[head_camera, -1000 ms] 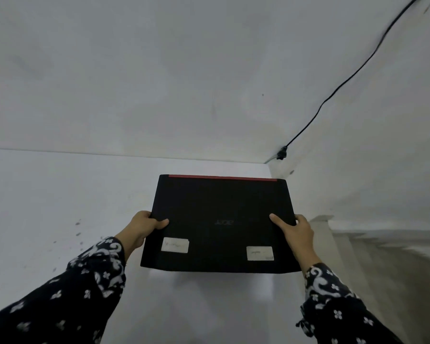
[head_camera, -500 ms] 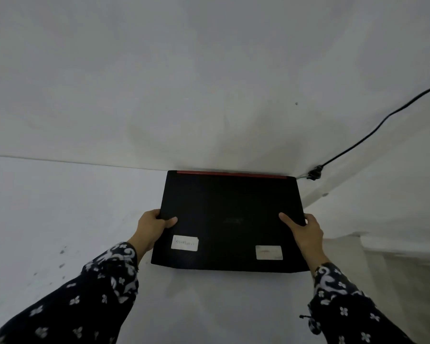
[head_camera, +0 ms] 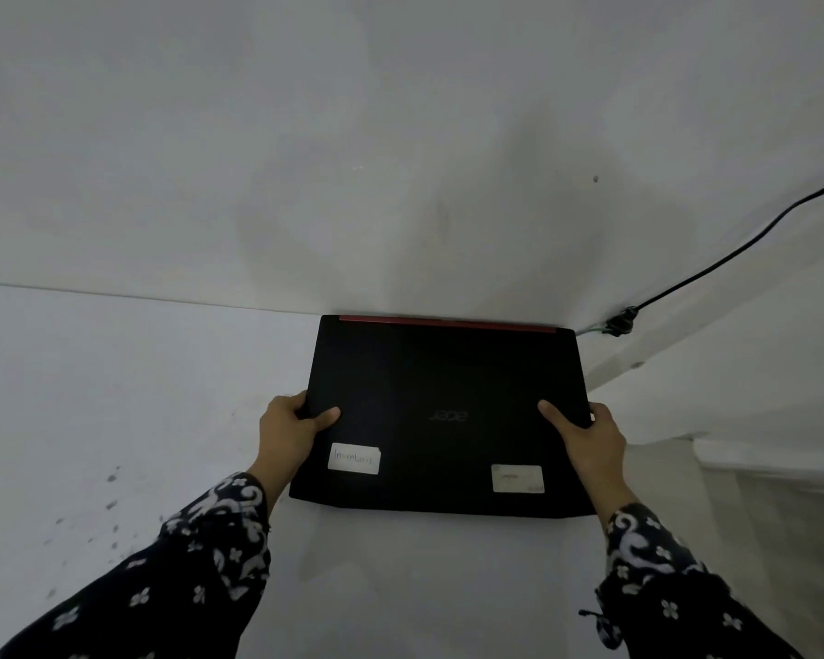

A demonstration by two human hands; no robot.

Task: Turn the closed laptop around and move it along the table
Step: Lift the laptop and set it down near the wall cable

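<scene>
A closed black laptop (head_camera: 441, 387) lies on the white table (head_camera: 115, 397), its red-trimmed far edge against the wall. Two white stickers sit near its front corners, and the logo on the lid reads upside down. My left hand (head_camera: 289, 432) grips the laptop's left edge, thumb on the lid. My right hand (head_camera: 586, 435) grips the right edge the same way. Both sleeves are dark with a white floral pattern.
A white wall (head_camera: 400, 159) rises directly behind the laptop. A black cable (head_camera: 733, 252) runs down the wall to a plug (head_camera: 619, 322) at the table's back right corner. The table's right edge (head_camera: 662, 437) drops off just beside my right hand. Dark specks (head_camera: 110, 492) mark the table at left.
The laptop, held in both hands, has moved away from me until its far edge meets the wall. The grip is unchanged.
</scene>
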